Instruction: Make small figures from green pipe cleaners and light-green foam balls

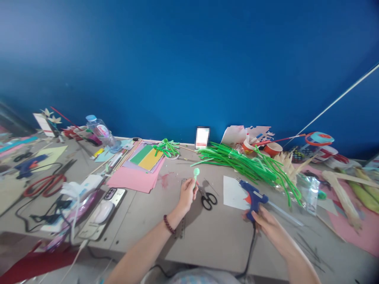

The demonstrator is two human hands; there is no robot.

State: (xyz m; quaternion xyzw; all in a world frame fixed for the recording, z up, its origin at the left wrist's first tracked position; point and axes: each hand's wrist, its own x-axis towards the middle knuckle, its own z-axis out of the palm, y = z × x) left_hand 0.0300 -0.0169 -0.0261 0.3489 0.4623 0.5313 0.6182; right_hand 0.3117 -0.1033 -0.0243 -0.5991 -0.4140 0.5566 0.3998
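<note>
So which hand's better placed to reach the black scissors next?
Likely the left hand: it's beside the black scissors, though holding a green piece. The right hand is farther, gripping the glue gun.

- Your left hand (188,193) pinches a pale green fuzzy stem (196,173), its rounded tip up.
- Your right hand (265,221) grips a blue glue gun (253,195), which partly hides a white sheet (232,193).
- Black-handled scissors (205,202) lie on the tabletop (213,236) just beside your left hand.
- Beyond, bright green stems (242,162) lie bundled; pink sheets (133,178) and a phone (117,196) sit to your left.
</note>
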